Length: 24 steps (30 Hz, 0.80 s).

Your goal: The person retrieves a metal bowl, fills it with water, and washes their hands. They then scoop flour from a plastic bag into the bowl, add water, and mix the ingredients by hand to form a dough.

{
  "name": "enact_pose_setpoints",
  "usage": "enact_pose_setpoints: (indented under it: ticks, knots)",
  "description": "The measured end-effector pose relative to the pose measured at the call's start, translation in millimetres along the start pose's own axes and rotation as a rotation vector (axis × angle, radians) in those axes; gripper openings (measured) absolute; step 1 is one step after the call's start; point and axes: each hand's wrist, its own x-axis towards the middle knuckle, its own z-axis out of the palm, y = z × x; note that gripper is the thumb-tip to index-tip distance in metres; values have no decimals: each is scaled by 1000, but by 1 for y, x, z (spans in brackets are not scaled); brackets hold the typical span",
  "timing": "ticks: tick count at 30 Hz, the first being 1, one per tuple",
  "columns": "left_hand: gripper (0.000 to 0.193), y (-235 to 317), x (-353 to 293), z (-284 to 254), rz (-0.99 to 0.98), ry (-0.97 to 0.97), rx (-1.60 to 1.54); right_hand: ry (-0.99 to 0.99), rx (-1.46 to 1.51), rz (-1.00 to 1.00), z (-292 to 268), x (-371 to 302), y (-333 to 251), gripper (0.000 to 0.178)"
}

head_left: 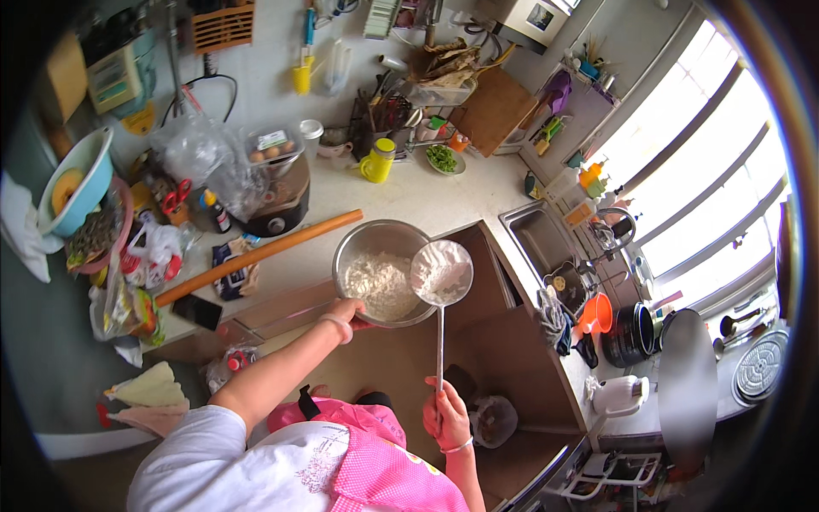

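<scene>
We've got the steel bowl [384, 229] of white powder [375, 283] at 12 o'clock, left hand [343, 319] gripping its 7 o'clock rim, right hand [446, 416] wrapped round the ladle [441, 328], cup at 3.

Silver bowl [365, 236], off-white powder [377, 287] and silver ladle [441, 341] at centre; pink dotted apron [384, 480], bottom; orange-brown rolling pin [260, 258], left of centre

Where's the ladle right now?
Head view, just right of centre: the ladle is in the right hand, its head overlapping the right rim of the metal bowl.
</scene>
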Motion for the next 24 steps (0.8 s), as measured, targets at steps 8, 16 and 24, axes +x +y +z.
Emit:
enact_pose_setpoints:
  ticks: [8,16,24]
  knots:
    - [32,46,116,122,81,29,-2,62,-125,55,-89,174,-66,26]
    - [29,58,209,171,89,82,-33,-12,-108,226,-148,298,-129,24]
    - [29,57,255,192,54,227,-89,-77,-138,315,-186,365,-150,24]
